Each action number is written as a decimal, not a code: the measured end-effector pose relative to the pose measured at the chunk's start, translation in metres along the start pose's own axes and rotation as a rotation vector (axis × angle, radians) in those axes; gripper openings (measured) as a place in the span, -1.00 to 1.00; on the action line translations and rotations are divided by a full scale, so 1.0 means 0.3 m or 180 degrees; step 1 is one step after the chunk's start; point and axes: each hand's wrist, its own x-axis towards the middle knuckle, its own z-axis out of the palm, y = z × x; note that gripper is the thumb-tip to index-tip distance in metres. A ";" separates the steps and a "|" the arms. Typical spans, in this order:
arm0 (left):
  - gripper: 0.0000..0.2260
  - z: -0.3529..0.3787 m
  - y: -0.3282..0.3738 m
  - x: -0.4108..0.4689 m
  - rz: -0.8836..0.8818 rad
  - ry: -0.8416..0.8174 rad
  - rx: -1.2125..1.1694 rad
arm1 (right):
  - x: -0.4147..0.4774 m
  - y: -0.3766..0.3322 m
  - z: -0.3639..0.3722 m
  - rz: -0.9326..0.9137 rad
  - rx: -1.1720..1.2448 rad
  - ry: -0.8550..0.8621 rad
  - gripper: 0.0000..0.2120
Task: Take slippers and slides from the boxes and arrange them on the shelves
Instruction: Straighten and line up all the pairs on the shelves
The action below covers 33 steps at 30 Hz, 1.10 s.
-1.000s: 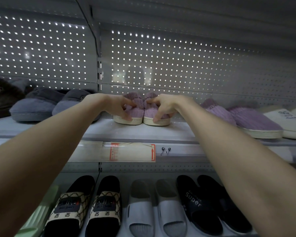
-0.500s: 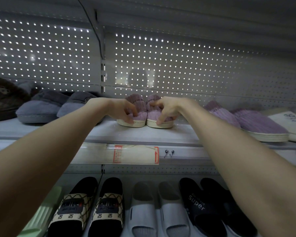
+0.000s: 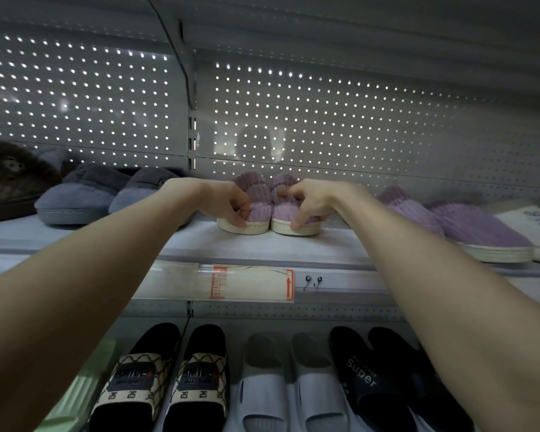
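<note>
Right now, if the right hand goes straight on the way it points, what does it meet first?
The right hand grips a purple slipper, so that comes first; behind it stands the back panel, though the gap is unclear.

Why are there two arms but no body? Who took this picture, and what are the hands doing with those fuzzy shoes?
The camera sits on a person's head and looks forward and down, so you see only their own two bare arms reaching out. There is no machine here. The left hand and the right hand each pinch one of the purple slippers, which stand side by side on the upper shelf. On the same shelf are grey slippers to the left and another purple pair to the right. On the shelf below lie patterned slides, white slides and black slides.
</note>
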 end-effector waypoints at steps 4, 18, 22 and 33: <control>-0.80 -0.004 0.002 -0.002 -0.0006 -0.0035 0.0041 | -0.004 -0.003 0.002 0.0013 -0.0060 0.0000 -0.16; -0.71 -0.112 0.092 -0.079 -0.0196 0.0108 0.0173 | -0.133 -0.064 -0.112 0.0296 -0.0272 0.0079 -0.38; -0.62 -0.143 0.163 -0.105 -0.0038 0.0167 0.0192 | -0.206 -0.069 -0.148 0.0378 -0.0260 0.0092 -0.36; -0.48 -0.168 0.379 -0.106 0.0254 0.0170 0.0383 | -0.419 0.039 -0.245 0.0724 -0.0233 0.0151 -0.44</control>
